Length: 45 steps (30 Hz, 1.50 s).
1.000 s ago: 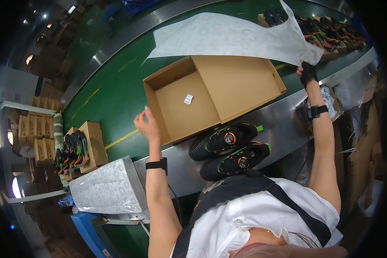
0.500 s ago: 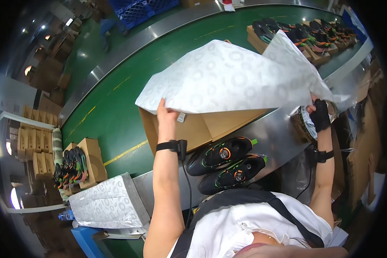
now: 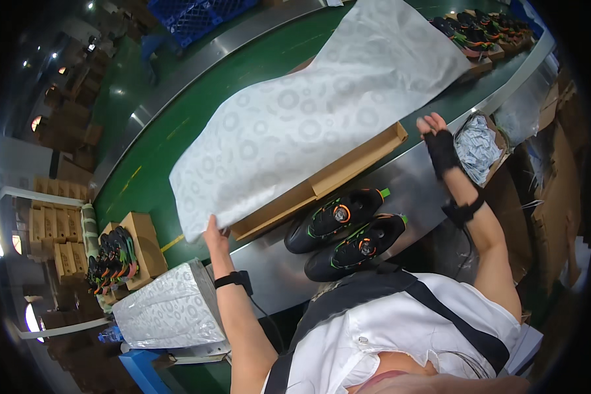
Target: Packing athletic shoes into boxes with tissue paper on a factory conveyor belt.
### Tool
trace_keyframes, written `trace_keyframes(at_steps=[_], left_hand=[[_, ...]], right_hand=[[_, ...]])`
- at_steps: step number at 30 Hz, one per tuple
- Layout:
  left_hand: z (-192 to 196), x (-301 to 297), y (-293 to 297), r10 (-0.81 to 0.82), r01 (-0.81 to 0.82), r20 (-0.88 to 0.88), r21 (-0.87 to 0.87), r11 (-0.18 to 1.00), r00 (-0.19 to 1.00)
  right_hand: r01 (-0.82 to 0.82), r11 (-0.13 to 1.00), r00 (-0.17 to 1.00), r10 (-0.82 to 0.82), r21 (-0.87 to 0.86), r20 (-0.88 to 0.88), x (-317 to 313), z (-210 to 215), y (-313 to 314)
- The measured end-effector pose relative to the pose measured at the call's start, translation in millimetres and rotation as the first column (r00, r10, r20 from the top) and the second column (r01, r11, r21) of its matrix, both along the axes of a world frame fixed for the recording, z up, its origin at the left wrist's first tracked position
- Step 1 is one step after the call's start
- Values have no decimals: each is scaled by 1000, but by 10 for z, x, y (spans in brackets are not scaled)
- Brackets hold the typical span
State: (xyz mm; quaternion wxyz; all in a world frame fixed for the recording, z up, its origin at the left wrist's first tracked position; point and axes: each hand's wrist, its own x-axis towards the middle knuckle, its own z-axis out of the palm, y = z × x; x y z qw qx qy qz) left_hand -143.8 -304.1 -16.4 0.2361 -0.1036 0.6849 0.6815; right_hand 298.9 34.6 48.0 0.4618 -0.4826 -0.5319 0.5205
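Two hands apart: my left hand (image 3: 215, 234) pinches the patterned paper sheet (image 3: 322, 111) draped over the cardboard box (image 3: 322, 184); right hand (image 3: 438, 141) raised, fingers spread, empty.

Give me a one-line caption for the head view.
Left hand holds patterned wrapping paper draped over an open cardboard box; gloved right hand open beside it, black shoes nearby.

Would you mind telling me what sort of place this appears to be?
Probably a shoe factory's packing line: a green conveyor belt carries an open cardboard box draped with patterned tissue paper, a pair of black shoes waits beside it, and more boxed shoes stand nearby.
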Motion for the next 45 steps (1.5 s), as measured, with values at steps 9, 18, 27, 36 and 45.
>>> trace_keyframes(at_steps=[9,18,27,36,45], left_hand=[[-473,652,363,-138,93,80,414,906,987],[-311,1063,575,-100,14,240,337,941,966],[-700,636,206,-145,-133,-681,-338,932,717],[509,1058,693,-304,331,-670,-91,939,677],[423,287,1185,-932,872,-239,-348,343,272]], right_hand=[[-937,-62,348,-43,345,937,64,-261,-1712],[-999,-42,-42,365,-28,930,-502,846,-1313],[-774,591,586,805,-225,97,-1880,765,-946],[-790,539,456,835,-292,307,-2860,-382,-1271],[-827,404,524,305,390,796,-2580,85,-1063]])
